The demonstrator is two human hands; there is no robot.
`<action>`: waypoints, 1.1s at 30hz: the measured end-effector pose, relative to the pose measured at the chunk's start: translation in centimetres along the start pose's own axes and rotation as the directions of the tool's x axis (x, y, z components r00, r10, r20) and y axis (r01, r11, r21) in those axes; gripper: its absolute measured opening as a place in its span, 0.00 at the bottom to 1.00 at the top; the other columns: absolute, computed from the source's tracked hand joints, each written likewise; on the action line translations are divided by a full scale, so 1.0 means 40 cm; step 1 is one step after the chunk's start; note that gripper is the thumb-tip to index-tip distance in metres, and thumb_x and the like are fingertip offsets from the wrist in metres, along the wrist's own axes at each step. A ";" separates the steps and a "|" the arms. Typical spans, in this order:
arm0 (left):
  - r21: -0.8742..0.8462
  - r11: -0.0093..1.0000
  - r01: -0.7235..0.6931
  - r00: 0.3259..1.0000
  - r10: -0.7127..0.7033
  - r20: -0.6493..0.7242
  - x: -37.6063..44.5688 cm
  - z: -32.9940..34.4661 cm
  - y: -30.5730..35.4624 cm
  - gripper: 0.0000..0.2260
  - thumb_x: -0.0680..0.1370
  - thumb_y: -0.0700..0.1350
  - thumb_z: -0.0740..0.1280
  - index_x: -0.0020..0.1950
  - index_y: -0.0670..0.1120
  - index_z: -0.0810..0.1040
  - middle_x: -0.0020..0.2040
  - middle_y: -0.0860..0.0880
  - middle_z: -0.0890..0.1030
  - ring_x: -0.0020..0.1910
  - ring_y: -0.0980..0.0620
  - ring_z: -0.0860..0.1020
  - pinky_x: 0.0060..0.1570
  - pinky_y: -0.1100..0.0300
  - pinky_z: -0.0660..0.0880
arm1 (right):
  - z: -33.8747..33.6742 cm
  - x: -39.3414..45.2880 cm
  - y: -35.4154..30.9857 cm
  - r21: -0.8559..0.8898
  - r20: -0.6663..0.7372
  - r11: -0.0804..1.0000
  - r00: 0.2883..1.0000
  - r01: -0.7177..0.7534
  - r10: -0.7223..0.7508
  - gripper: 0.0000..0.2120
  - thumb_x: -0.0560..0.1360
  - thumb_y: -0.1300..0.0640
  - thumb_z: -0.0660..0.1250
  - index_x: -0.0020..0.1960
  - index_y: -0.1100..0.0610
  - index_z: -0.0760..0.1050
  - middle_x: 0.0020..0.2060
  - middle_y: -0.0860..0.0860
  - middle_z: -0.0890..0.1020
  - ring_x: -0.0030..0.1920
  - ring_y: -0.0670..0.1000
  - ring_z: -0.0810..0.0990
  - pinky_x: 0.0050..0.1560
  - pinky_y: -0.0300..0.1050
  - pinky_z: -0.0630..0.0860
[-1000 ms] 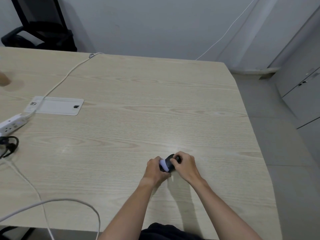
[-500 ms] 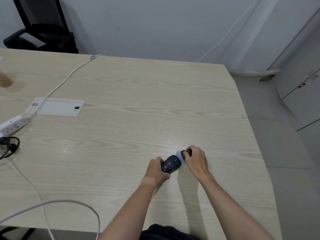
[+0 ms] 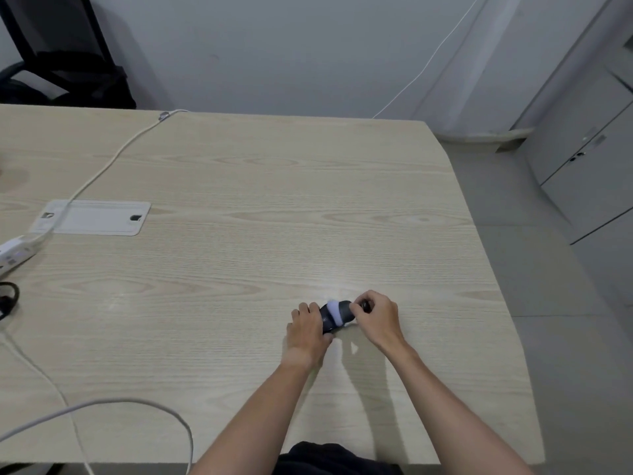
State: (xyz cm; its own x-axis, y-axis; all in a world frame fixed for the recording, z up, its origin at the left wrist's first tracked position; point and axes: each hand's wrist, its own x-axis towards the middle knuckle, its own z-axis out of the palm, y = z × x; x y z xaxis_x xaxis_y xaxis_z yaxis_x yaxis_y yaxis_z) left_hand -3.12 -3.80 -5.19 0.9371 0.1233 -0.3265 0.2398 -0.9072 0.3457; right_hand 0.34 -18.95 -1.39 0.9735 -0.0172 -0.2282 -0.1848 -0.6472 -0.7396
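The left hand (image 3: 308,329) has its grip curled round a dark computer mouse (image 3: 327,324) at 5 o'clock on the bench (image 3: 274,200). The right hand (image 3: 376,317) pinches a small dark piece (image 3: 365,306) at the mouse's 2 o'clock end, and a pale pad (image 3: 337,311) lies across the shell. A hard tug could twist the mouse free or slip the pad off. The top is pale wood-grain, with a power strip (image 3: 15,253) at 9 o'clock and grey cabinets (image 3: 589,159) at 2 o'clock.
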 end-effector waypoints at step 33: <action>-0.170 0.980 -0.106 0.992 0.115 0.044 -0.032 -0.023 -0.033 0.27 0.64 0.39 0.75 0.61 0.46 0.72 0.57 0.48 0.71 0.51 0.47 0.75 0.50 0.54 0.76 | 0.010 0.010 -0.018 -0.041 0.073 0.998 0.996 -0.049 0.052 0.05 0.74 0.60 0.68 0.42 0.60 0.81 0.38 0.51 0.83 0.40 0.49 0.80 0.38 0.38 0.74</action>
State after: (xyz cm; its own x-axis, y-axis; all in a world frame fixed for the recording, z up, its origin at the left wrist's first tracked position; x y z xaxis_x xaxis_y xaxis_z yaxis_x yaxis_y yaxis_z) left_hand -4.41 -2.37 -4.40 0.9465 0.0008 -0.3228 0.1789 -0.8337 0.5224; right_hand 0.81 -18.16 -1.20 0.9501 0.0046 -0.3118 -0.2268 -0.6760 -0.7011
